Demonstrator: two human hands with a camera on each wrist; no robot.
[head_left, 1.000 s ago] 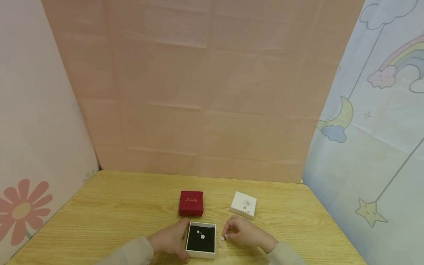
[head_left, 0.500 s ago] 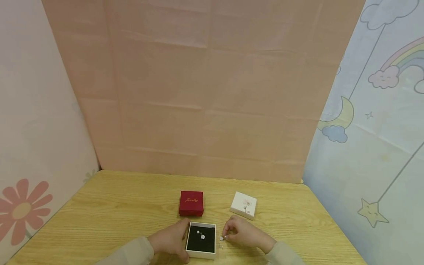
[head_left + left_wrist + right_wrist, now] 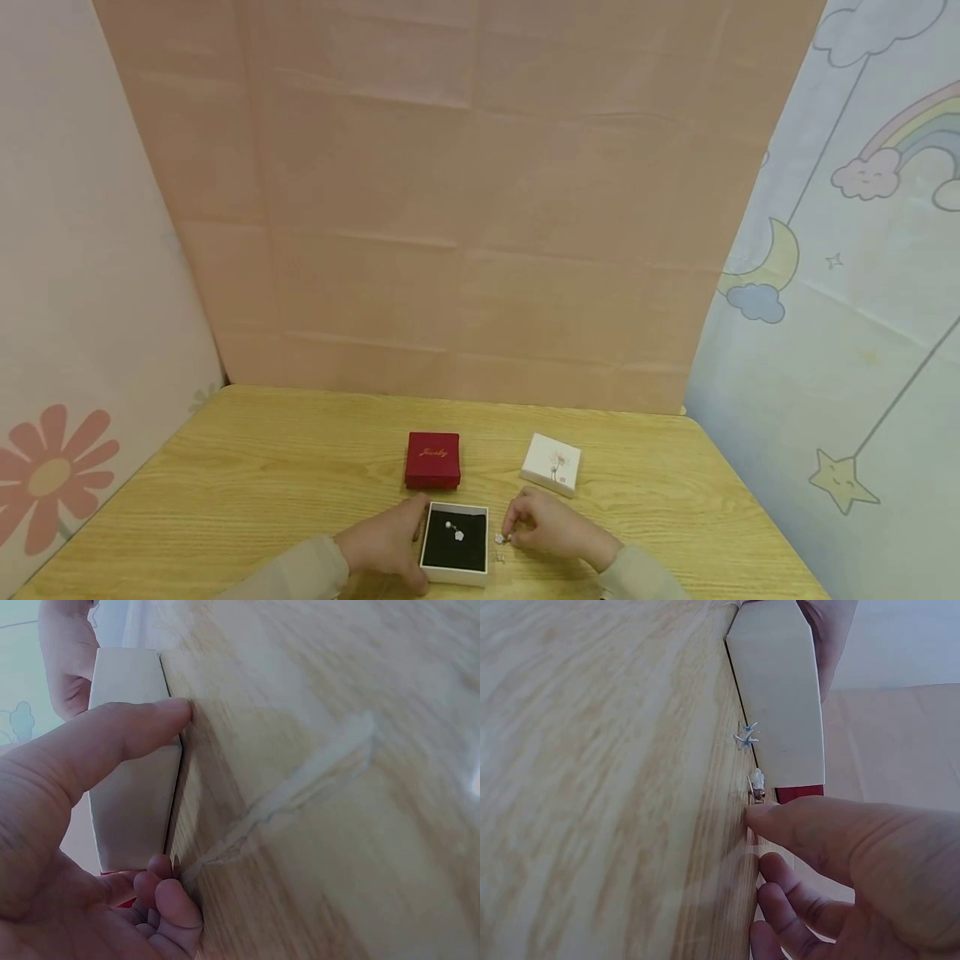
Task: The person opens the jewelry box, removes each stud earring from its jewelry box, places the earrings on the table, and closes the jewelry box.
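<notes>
An open white jewelry box [image 3: 453,577] with a black pad [image 3: 437,554] stands near the front of the table. On the pad lies an earring [image 3: 459,536] with a pearl and a white flower. My left hand [image 3: 380,542] grips the box from the left, its thumb along the near wall [image 3: 135,802] in the left wrist view. To the right of the box, my right hand [image 3: 551,527] pinches a second white flower earring [image 3: 499,539] low over the tabletop. Nearer to me, a small clear piece with white and blue tips [image 3: 746,737] lies beside the box.
Behind the box sits a closed red jewelry box [image 3: 433,460] with gold lettering. A white lid with a flower print [image 3: 552,465] lies at the back right. A clear strip of film [image 3: 300,780] rests on the wooden table [image 3: 300,467] near my left hand.
The flower earring in my right hand has shifted slightly left, toward the box, and turned a little. My left hand and the box have stayed put.
</notes>
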